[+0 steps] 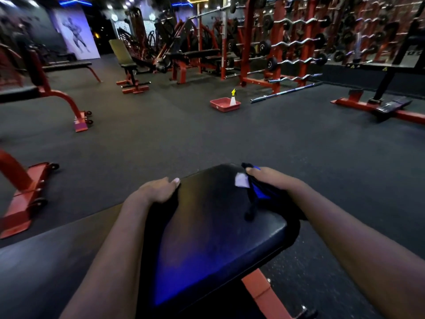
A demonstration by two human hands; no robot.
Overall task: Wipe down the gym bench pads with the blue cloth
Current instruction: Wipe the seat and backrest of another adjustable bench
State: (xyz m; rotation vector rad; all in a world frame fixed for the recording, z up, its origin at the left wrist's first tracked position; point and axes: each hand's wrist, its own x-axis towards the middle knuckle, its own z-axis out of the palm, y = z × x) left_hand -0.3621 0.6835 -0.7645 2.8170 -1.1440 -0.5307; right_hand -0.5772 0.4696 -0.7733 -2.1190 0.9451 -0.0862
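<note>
Blue cloth (pixel 260 192), a soft bunched rag with a white tag, sits at the far right edge of the black padded vinyl bench pad (pixel 218 229) right in front of me. My right hand (pixel 273 180) is curled down over it, holding it bunched against the pad. My left hand (pixel 157 191) is on the pad's opposite edge, thumb flat on top. Its fingers drop over the side, where I can't see them, so it looks like a bracing grip and not a wiping one. I judge the wiping is in hand, with the blue cloth at the far right end of a stroke or about to begin one. The sheen on the vinyl doesn't tell me how much is already done. The next move calls for firm, even pressure while I drag the cloth across the top towards the left hand. That hand has to shift clear so its strip gets wiped too. The loose dark tail of the cloth should be tucked in so it doesn't trail. By count: one cloth, one pad under me, two hands. Well off on the dark rubber floor are one shallow red plastic tray (pixel 219 107) and one white spray bottle with a yellow trigger (pixel 233 99) standing in it. I also make out four other dark-padded benches; blur may hide more.
</note>
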